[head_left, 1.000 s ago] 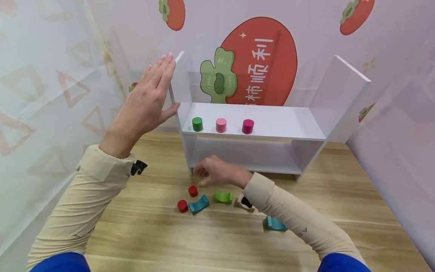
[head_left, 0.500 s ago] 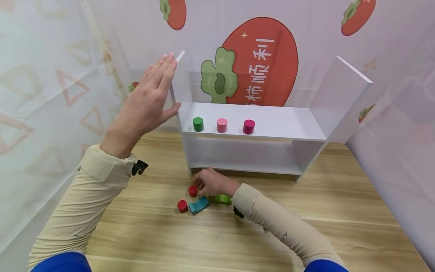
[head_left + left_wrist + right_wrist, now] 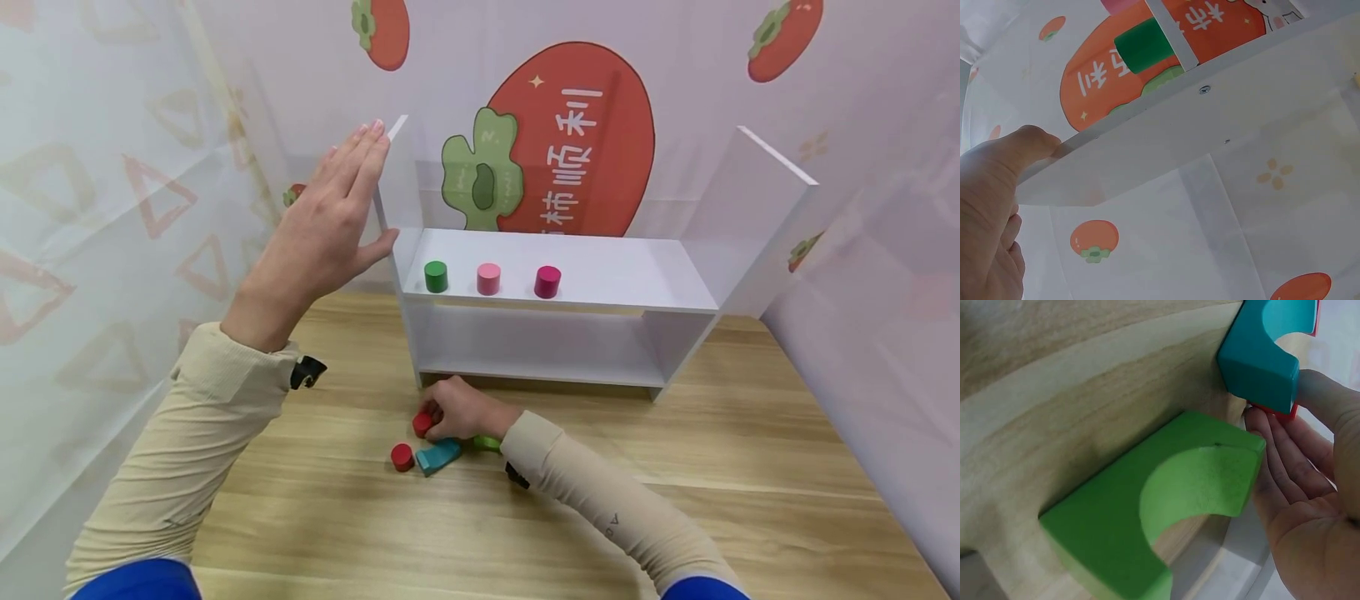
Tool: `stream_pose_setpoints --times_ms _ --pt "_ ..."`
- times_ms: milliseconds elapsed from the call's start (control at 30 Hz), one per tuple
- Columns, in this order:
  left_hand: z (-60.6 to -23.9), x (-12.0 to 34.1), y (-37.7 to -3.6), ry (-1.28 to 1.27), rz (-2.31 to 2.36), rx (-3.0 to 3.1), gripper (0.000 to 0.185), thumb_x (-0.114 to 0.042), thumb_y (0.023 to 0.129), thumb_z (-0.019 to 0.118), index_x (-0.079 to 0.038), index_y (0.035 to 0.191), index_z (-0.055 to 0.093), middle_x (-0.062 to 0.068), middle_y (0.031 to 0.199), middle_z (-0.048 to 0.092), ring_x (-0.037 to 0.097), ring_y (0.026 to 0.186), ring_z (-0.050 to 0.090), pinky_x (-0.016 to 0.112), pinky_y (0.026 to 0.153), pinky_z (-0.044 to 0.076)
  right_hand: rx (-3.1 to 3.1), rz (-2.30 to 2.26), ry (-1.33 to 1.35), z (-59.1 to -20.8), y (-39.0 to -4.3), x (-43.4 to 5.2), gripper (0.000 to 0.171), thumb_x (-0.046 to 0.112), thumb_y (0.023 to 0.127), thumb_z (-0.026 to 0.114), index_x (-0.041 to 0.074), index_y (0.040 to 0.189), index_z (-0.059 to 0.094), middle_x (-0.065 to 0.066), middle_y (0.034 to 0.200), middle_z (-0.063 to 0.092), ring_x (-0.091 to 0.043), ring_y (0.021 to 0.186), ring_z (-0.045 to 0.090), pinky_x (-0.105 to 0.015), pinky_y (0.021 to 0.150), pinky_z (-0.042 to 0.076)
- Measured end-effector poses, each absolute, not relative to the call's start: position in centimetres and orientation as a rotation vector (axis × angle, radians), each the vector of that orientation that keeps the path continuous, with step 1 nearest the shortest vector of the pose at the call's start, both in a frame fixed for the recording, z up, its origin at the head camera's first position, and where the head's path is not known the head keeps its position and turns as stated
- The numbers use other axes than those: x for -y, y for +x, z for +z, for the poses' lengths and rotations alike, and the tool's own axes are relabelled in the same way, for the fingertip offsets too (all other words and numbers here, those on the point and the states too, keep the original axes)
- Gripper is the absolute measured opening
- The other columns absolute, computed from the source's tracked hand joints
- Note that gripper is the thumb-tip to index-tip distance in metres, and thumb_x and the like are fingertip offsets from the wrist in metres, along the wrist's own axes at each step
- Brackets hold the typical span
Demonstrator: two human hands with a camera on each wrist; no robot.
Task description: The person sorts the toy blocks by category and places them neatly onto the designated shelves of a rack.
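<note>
My left hand [image 3: 333, 212] is raised, its fingers straight and flat against the left side panel of the white shelf [image 3: 600, 271]. In the left wrist view the thumb [image 3: 1022, 147] lies on the panel's edge [image 3: 1179, 140]. My right hand [image 3: 453, 408] is down on the wooden table in front of the shelf and pinches a red cylinder [image 3: 422, 423]. The right wrist view shows the fingers [image 3: 1285, 462] against a sliver of that red cylinder [image 3: 1272, 411]. A second red cylinder [image 3: 402, 457], a teal arch block [image 3: 438, 455] and a green arch block [image 3: 487, 443] lie beside the hand.
On the shelf's upper board stand a green cylinder [image 3: 435, 276], a pink cylinder [image 3: 488, 278] and a magenta cylinder [image 3: 547, 282] in a row. The lower compartment [image 3: 540, 342] holds nothing. Printed curtains close in the table at the left, back and right.
My right hand has dropped toward me from the shelf's foot and closed on the red cylinder; its forearm now hides blocks that lay further right. The left hand has stayed on the panel.
</note>
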State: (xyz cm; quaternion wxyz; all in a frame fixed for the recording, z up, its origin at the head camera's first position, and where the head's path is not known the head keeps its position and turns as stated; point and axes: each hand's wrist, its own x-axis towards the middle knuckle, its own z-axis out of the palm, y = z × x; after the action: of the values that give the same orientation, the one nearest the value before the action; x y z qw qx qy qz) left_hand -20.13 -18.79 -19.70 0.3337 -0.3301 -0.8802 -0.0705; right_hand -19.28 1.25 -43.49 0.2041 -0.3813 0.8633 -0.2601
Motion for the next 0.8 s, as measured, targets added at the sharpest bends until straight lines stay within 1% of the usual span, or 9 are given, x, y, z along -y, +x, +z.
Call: stream_pose_setpoints --times_ms 100,233,500,667,800 --pt "-19.8 18.8 -20.1 -0.866 -0.195 2.292 0.095 -0.009 0.090 0.079 0.005 0.165 0.024 0.021 0.174 0.027 0.035 0.163 0.025 0.053 0.134 0.021 -2.416 -0.709 -1.087 -43.5 -19.2 -1.1 0.022 0.017 0.092 0.083 0.006 0.111 0.077 0.000 0.099 0.076 -0.002 0.084 0.066 -0.012 0.076 0.056" --pt "-19.8 18.8 -20.2 -0.870 -0.187 2.288 0.095 -0.010 0.090 0.079 0.004 0.165 0.023 0.020 0.174 0.027 0.035 0.164 0.025 0.053 0.134 0.021 -2.410 -0.706 -1.102 -43.1 -19.1 -1.3 0.021 0.016 0.092 0.083 0.008 0.110 0.077 0.001 0.099 0.075 -0.002 0.084 0.065 -0.012 0.076 0.056" --pt "-19.8 19.1 -20.1 -0.867 -0.184 2.290 0.095 -0.010 0.090 0.080 0.004 0.165 0.024 0.022 0.173 0.028 0.036 0.163 0.025 0.054 0.134 0.022 -2.360 -0.768 -1.125 -40.8 -18.6 -2.6 0.027 0.015 0.091 0.083 0.012 0.117 0.078 0.004 0.103 0.076 -0.001 0.089 0.068 -0.012 0.082 0.058" --pt "-19.7 19.0 -20.1 -0.877 -0.190 2.291 0.095 -0.011 0.089 0.081 0.005 0.165 0.024 0.022 0.174 0.027 0.036 0.163 0.025 0.052 0.134 0.021 -2.346 -0.808 -1.142 -38.5 -18.1 -4.4 0.025 0.013 0.091 0.082 0.013 0.115 0.078 0.006 0.103 0.077 -0.005 0.092 0.071 -0.014 0.083 0.059" --pt "-19.7 18.9 -20.1 -0.870 -0.187 2.293 0.096 -0.011 0.089 0.081 0.005 0.165 0.024 0.021 0.174 0.026 0.036 0.163 0.025 0.052 0.135 0.021 -2.353 -0.820 -1.193 -36.6 -17.7 -6.3 0.021 0.013 0.090 0.082 0.014 0.110 0.080 0.006 0.100 0.077 -0.011 0.093 0.073 -0.020 0.085 0.061"
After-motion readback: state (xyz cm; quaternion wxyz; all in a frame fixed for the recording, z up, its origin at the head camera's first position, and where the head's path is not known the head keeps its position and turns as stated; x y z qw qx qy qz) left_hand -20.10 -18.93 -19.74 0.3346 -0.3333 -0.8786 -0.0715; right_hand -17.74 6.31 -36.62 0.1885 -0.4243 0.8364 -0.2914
